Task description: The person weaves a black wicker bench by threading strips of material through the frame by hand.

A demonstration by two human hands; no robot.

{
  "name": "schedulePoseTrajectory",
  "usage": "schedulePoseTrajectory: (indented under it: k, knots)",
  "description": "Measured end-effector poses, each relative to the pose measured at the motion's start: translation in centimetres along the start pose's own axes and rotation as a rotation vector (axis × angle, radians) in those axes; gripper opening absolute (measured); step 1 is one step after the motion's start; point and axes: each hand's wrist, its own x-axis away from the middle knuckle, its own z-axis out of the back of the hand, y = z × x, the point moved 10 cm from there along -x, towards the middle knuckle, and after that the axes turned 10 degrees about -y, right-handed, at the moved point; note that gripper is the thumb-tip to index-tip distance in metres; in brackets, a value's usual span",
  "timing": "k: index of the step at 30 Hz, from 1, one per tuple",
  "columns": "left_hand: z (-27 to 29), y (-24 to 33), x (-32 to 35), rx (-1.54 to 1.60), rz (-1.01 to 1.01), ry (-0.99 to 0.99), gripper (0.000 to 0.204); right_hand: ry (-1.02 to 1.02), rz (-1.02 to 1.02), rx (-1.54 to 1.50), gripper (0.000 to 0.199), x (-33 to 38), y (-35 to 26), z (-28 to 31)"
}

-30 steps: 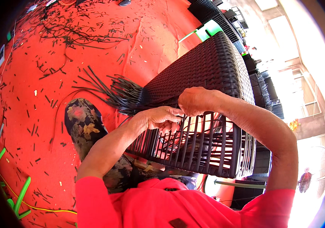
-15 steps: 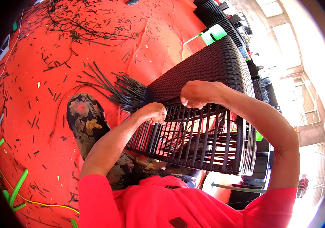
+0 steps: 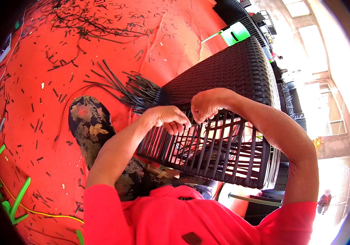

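- Dark woven piece (image 3: 224,69) is standing in front of the person over the red floor (image 3: 113,24), just right of the patterned trouser knee (image 3: 88,118).
- Left hand (image 3: 170,118): I'm seeing loosely curled fingers at the slatted side (image 3: 211,163).
- Right hand (image 3: 206,106): fingers are bending inward just beside the left; I'm failing to tell whether either is pinching a strip.
- Its long axis is running left to right, slanting upward in my view.
- Tight weave is covering its top; loose strands (image 3: 140,92) are fanning leftward.
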Motion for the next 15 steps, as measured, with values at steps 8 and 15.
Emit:
schedulePoseTrajectory:
  k: [8,15]
  knots:
    - [-1.6,-0.7,-2.5,0.095,-0.055,-0.043,0.024,0.045,-0.138,0.293,0.016,-1.2,0.3,-0.6]
    - [-0.1,-1.2,-2.5,0.094,-0.055,0.043,0.015,0.107,-0.055,0.103,0.013,-1.9,0.6,-0.4]
